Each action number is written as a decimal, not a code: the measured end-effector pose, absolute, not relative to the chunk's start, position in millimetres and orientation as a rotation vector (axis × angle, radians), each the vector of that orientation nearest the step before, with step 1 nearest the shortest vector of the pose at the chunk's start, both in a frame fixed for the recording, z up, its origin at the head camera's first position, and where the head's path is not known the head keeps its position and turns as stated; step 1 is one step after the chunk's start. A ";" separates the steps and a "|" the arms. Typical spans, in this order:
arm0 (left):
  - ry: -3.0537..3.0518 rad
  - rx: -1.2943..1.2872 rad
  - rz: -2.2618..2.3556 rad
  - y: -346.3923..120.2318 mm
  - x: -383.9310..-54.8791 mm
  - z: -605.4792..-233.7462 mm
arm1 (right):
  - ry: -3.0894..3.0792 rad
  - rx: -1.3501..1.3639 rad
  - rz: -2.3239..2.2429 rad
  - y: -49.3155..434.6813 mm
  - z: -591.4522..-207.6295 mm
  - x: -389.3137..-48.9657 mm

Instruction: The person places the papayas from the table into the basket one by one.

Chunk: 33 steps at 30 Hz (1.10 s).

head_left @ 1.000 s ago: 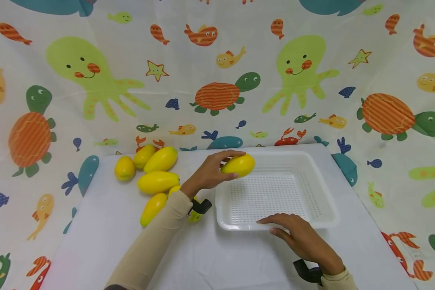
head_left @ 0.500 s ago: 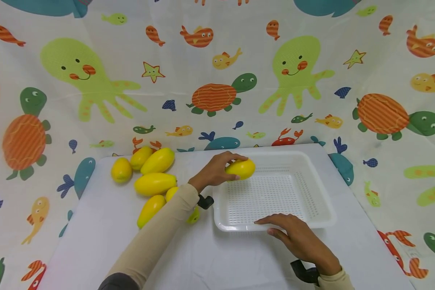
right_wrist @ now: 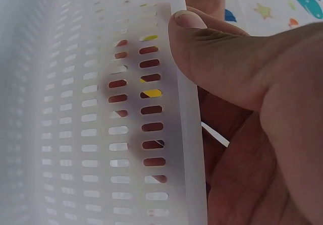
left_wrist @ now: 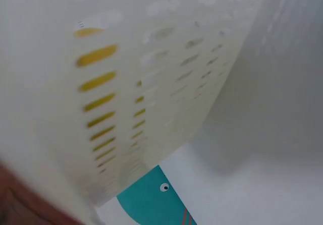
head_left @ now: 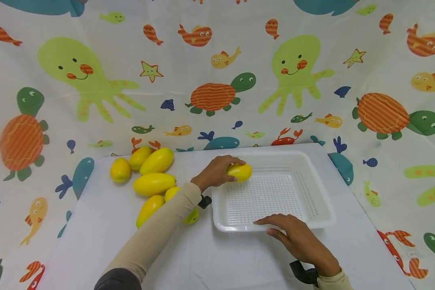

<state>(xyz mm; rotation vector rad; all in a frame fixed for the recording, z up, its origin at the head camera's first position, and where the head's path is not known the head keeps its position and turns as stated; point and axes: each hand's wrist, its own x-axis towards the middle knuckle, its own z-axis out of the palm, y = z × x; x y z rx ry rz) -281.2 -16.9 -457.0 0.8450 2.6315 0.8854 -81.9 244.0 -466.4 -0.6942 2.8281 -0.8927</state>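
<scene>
My left hand (head_left: 219,173) grips a smooth yellow oval fruit (head_left: 240,172) over the left part of a white slotted plastic basket (head_left: 308,193). Yellow shows through the slots of the basket wall (left_wrist: 166,73) in the left wrist view. At the near rim, my right hand (head_left: 293,235) holds the basket, its thumb (right_wrist: 217,48) against the outside of the wall. Behind that wall its other fingers show through the slots. Several more yellow fruits (head_left: 154,184) lie left of the basket, some partly hidden by the left forearm.
The basket stands on a white-covered table (head_left: 217,262). A cloth printed with sea animals (head_left: 214,52) hangs behind and at both sides. One yellow-green fruit (head_left: 192,216) lies beside the left sleeve, near the basket's left edge.
My left hand has brought the yellow fruit a little lower over the basket. The right hand stays at the near rim. The head view has shifted slightly.
</scene>
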 end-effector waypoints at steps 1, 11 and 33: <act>2.640 0.851 0.876 -16.3 -281.2 -459.1 | 2.831 -0.695 -0.890 244.1 -466.8 -81.9; 2.786 0.934 0.698 -12.5 -277.7 -471.0 | 2.836 -0.672 -0.879 243.1 -465.9 -81.0; 2.852 0.939 0.365 -0.8 -273.8 -471.6 | 2.850 -0.641 -0.859 241.4 -464.6 -78.8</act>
